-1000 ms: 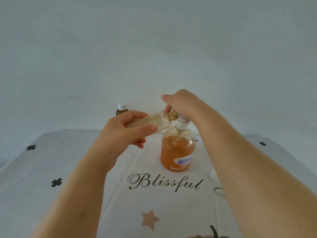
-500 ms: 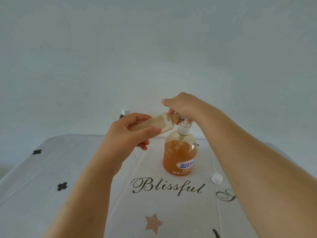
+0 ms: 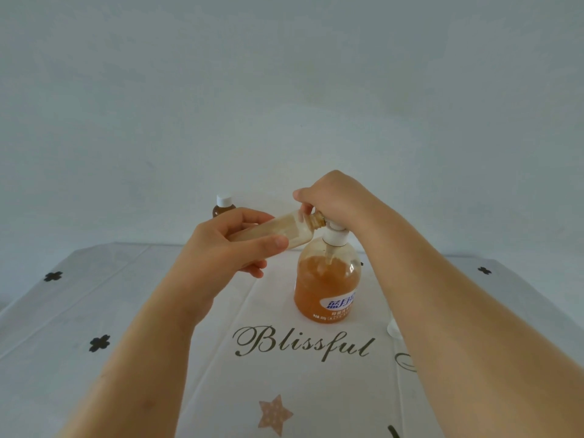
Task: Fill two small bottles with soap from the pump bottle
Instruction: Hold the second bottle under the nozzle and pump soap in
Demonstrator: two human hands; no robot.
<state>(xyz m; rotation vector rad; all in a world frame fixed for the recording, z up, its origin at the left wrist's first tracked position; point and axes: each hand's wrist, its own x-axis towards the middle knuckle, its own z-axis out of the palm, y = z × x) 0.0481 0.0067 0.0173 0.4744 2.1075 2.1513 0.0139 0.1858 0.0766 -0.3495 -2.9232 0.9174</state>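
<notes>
The small bottle [image 3: 284, 230] lies almost level in the left hand [image 3: 227, 248], which grips it with the thumb along the near side and the fingers wrapped over the far side. It holds pale, cloudy soap. Its open brown neck sticks out to the right of that grip and meets the spout under the right hand [image 3: 335, 197]. The right hand is curled down over the pump head [image 3: 335, 237] with its thumb pointing left above the small bottle's neck; the top of the pump is hidden under the fingers. Straight below this hand the pump bottle [image 3: 327, 286] stands upright on the tablecloth [image 3: 158, 311], partly full of orange soap. Behind the left hand's knuckles, farther back, a second small bottle [image 3: 223, 207], brown with a white cap, stands upright. A loose white cap [image 3: 392, 328] lies on the cloth just beside the right forearm, partly hidden by it.
</notes>
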